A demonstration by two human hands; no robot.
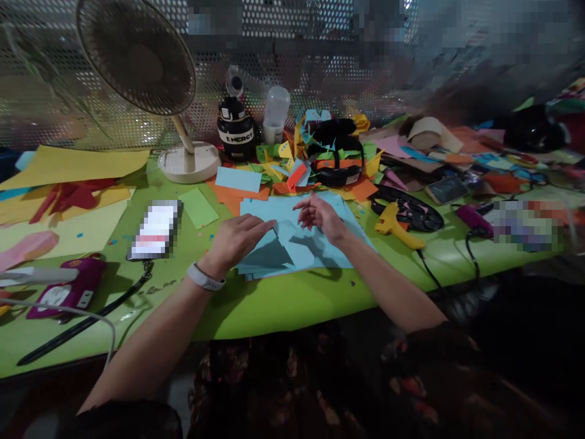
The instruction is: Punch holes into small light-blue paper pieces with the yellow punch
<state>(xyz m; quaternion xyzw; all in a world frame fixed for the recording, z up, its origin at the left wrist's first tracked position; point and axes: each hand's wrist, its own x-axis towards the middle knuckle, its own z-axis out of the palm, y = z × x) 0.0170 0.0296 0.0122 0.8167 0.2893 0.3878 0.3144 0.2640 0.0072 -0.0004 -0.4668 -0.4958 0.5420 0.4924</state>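
Note:
Light blue paper sheets (320, 259) lie in a loose stack on the green table in front of me. My left hand (240, 239), with a pale band on its wrist, is at the stack's left side. Its fingers are closed at the top edge of a blue paper piece (269, 253) that is raised and shaded. Part of the grip is hidden behind the hand. My right hand (322, 218) hovers over the right half of the stack, palm turned inward. Its fingers are loosely bent and apart, with nothing visible in them.
A fan (189, 161) and a black bottle (236, 131) stand at the back. A phone (158, 228) lies left. Paper scraps (292, 161) and a black headset (338, 161) sit behind the stack. Right is a yellow glue gun (395, 228) with a cord; purple devices (80, 283) lie left and right.

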